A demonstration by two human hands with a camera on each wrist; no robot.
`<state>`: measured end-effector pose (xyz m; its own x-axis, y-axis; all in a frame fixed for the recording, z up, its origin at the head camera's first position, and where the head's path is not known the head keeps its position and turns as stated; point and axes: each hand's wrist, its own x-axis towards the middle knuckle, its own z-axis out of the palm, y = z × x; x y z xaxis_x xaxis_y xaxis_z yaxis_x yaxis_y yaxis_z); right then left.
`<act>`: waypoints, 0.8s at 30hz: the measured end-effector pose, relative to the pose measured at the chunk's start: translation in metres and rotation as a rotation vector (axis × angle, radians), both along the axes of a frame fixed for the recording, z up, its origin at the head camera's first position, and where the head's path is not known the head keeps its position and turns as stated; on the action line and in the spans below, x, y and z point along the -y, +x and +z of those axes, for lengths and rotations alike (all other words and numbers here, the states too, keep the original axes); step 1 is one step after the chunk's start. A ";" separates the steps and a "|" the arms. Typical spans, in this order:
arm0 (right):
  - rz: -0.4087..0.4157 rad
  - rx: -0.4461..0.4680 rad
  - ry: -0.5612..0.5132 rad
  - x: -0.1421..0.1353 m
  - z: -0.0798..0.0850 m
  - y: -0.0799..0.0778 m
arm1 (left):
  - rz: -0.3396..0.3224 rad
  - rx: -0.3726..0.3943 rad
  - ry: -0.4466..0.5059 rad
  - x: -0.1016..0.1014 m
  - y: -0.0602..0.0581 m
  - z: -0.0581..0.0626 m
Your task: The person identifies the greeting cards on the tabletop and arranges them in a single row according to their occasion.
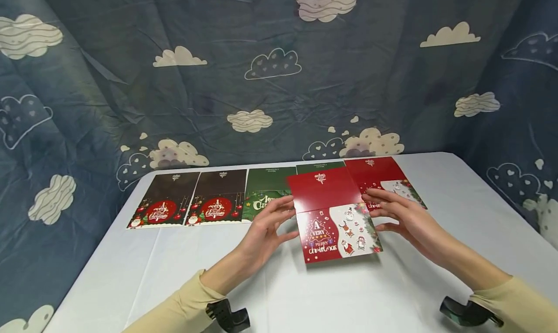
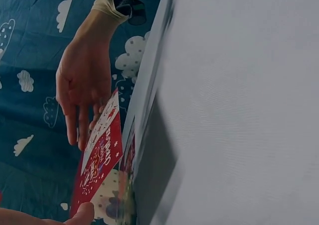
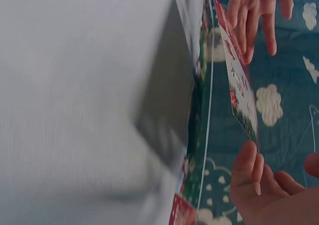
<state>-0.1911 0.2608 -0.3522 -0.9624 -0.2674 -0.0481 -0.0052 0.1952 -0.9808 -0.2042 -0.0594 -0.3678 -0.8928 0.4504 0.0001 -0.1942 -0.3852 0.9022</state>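
Observation:
An unfolded red Christmas card point(image 1: 320, 192), its lower half part white with small festive figures, is raised above the white table and tilted. The left hand point(image 1: 266, 231) is at its left edge, fingers extended and fingertips right at the rim. Opposite it, the right hand point(image 1: 407, 224) has long, spread fingers and a thumb tip against the right edge. In the left wrist view the card point(image 2: 102, 150) is seen nearly edge-on, with the left thumb at its near end. The right wrist view shows the right thumb at the card's point(image 3: 239, 80) lower corner.
Along the table's far side lie two dark cards point(image 1: 163, 197), a green card point(image 1: 268, 180), a second green card point(image 1: 320, 166) mostly hidden, and another red card point(image 1: 370, 170) partly covered from view. A cloud-patterned cloth point(image 1: 279, 95) hangs behind the white table point(image 1: 196, 265).

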 end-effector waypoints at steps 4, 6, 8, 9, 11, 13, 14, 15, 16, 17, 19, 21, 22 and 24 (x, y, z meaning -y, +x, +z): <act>-0.030 0.000 0.043 -0.014 0.001 -0.003 | -0.002 -0.010 0.016 -0.016 -0.006 0.000; -0.045 -0.002 0.062 -0.022 0.001 -0.005 | -0.003 -0.016 0.030 -0.025 -0.009 0.000; -0.058 -0.008 0.074 -0.030 0.001 -0.007 | -0.012 -0.022 0.039 -0.034 -0.013 0.000; -0.063 -0.008 0.077 -0.035 0.001 -0.008 | -0.015 -0.024 0.040 -0.039 -0.015 0.000; -0.076 -0.006 0.081 -0.043 0.000 -0.010 | -0.022 -0.026 0.038 -0.048 -0.018 0.000; -0.089 0.000 0.084 -0.052 -0.001 -0.011 | -0.031 -0.029 0.032 -0.057 -0.021 0.001; -0.096 0.004 0.087 -0.056 -0.001 -0.012 | -0.035 -0.030 0.034 -0.061 -0.022 0.001; -0.103 0.009 0.087 -0.061 -0.001 -0.013 | -0.040 -0.033 0.034 -0.066 -0.023 0.002; -0.112 0.011 0.091 -0.065 -0.001 -0.013 | -0.047 -0.037 0.039 -0.071 -0.024 0.003; -0.121 0.011 0.088 -0.070 -0.001 -0.014 | -0.053 -0.040 0.044 -0.075 -0.024 0.004; -0.139 0.008 0.096 -0.079 -0.002 -0.015 | -0.063 -0.045 0.057 -0.085 -0.026 0.005; -0.151 -0.002 0.099 -0.089 -0.002 -0.015 | -0.070 -0.051 0.068 -0.095 -0.028 0.007; -0.157 -0.011 0.097 -0.093 -0.003 -0.015 | -0.072 -0.053 0.070 -0.100 -0.029 0.007; -0.167 -0.022 0.081 -0.101 -0.003 -0.016 | -0.074 -0.057 0.071 -0.110 -0.032 0.007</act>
